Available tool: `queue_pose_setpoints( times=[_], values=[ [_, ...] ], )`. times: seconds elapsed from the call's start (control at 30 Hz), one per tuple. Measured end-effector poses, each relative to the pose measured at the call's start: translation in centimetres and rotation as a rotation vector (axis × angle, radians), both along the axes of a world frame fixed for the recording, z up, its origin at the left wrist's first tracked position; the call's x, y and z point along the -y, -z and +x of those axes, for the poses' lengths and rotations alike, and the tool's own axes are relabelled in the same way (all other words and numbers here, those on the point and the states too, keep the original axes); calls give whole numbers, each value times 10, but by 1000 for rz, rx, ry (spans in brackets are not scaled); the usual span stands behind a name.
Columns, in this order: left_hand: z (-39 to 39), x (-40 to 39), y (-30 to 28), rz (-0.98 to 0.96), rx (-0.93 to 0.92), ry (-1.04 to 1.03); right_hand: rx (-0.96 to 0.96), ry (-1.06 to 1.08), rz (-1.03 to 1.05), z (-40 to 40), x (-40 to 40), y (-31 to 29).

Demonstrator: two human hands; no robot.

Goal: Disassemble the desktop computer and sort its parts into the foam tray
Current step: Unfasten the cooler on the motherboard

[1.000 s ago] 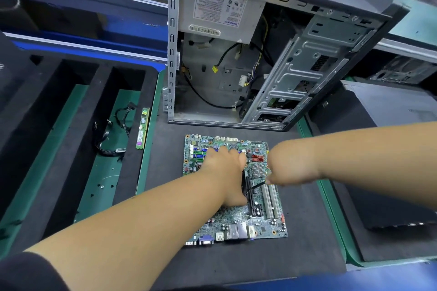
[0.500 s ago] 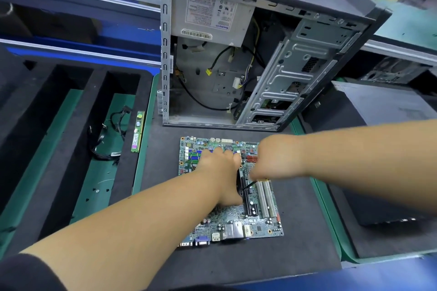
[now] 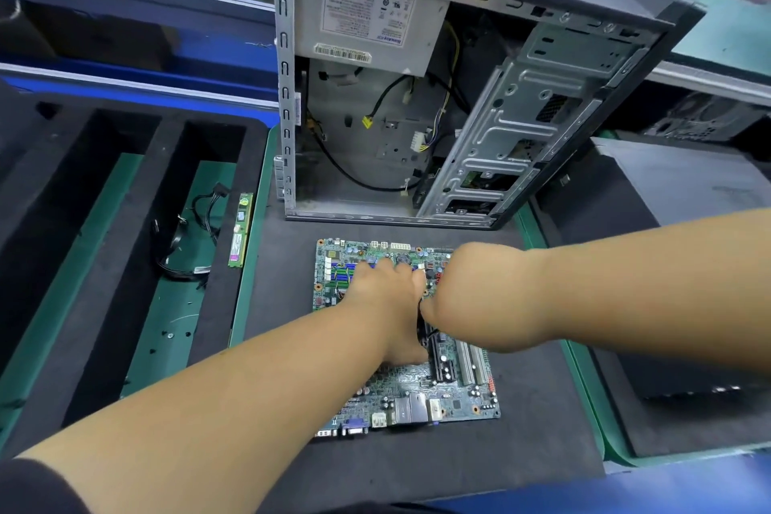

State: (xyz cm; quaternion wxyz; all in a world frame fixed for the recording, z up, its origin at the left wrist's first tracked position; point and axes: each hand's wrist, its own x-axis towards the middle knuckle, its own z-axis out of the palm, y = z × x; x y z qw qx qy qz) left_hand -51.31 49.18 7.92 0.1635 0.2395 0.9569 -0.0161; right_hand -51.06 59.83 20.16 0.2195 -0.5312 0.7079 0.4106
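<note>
the motherboard [image 3: 417,388] lies flat on the dark mat [image 3: 521,430] at the centre of the counter, just at 6 o'clock of the open computer case [image 3: 479,96], which stands upright with its power supply [image 3: 367,12] and loose cables inside. the foam tray [image 3: 104,242] sits at 9 o'clock of the board; one of its slots holds a memory stick [image 3: 240,230] and a bundle of black cables [image 3: 187,238].

both hands are over the middle of the board. the left hand [image 3: 388,296] rests on it with its fingers spread toward 12 o'clock, seemingly bracing a dark part beneath the palm, perhaps the cooler. the right hand [image 3: 467,288] is curled into a fist at 3 o'clock of it, touching it; a thin black lead shows just beneath, but whether the fingers pinch it i cannot tell.

the step in hand looks like freeing a part mounted on the board. next, i judge, comes a steady pull with the board held down, then carrying the freed part toward 9 o'clock into a tray slot.
</note>
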Motion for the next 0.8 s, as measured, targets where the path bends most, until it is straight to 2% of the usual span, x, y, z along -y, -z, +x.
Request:
queue_pose_setpoints(
  times=[0.07,0.17,0.23,0.33,0.37,0.4,0.47,0.5,0.53,0.6,0.63,0.7,0.8],
  values=[
    [0,0,-1,-13,1,5,-10,7,-48,-5,-4,-1],
    [1,0,-2,-14,-6,0,-69,366,-147,-3,-6,1],
    [1,0,-1,-12,-10,2,-20,733,-83,-11,-3,3],
    [1,0,0,-17,-19,1,312,1564,-30,-28,-1,5],
    [1,0,0,-20,-18,3,383,1715,-15,-31,-2,4],
    [1,0,0,-24,-16,4,417,1774,3,-32,-2,3],
    [1,0,0,-26,-16,5,389,1715,3,-27,0,4],
    [0,0,0,-23,-17,5,327,1504,9,-22,1,5],
    [0,0,0,-17,-11,5,226,1158,48,-16,3,5],
    [-1,1,0,-8,12,9,56,417,-16,-8,8,6],
    [-2,1,-1,-8,24,13,28,178,-28,-7,9,5],
    [-2,0,-1,-12,37,16,39,-22,-44,-12,3,0],
    [-2,0,-2,-22,33,1,67,94,-196,-17,-18,-3]
  ],
)
